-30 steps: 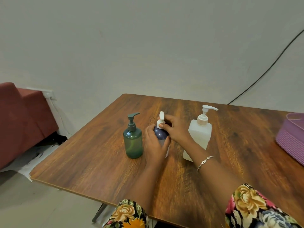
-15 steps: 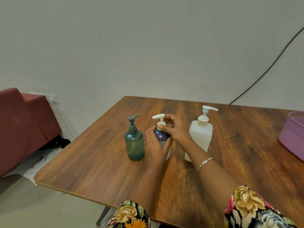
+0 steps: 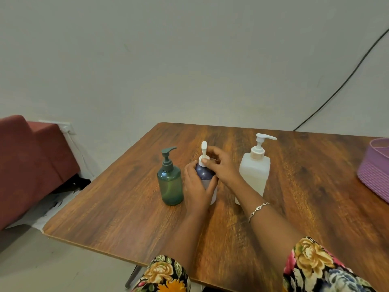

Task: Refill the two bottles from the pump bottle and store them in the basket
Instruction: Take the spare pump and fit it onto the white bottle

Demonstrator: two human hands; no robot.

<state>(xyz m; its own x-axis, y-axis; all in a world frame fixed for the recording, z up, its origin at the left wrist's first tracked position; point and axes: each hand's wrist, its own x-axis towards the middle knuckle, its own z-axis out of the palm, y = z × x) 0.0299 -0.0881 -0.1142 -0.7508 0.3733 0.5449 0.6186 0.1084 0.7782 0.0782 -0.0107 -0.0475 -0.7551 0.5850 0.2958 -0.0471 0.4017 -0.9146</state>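
Observation:
Three pump bottles stand in a row on the wooden table. In the middle is a dark blue bottle with a white pump head. My left hand grips its body from the front. My right hand pinches the white collar of its pump. A green bottle with a dark green pump stands just to the left. A large translucent white pump bottle stands to the right, behind my right wrist. The purple basket sits at the table's right edge.
A black cable runs down the wall behind the table's far right. A red sofa stands on the floor to the left, with white sheets under it. The table's near left corner lies at the lower left.
The white pump head on the blue bottle has turned: its spout pointed left half a second ago and now points away. Both hands stay on the bottle.

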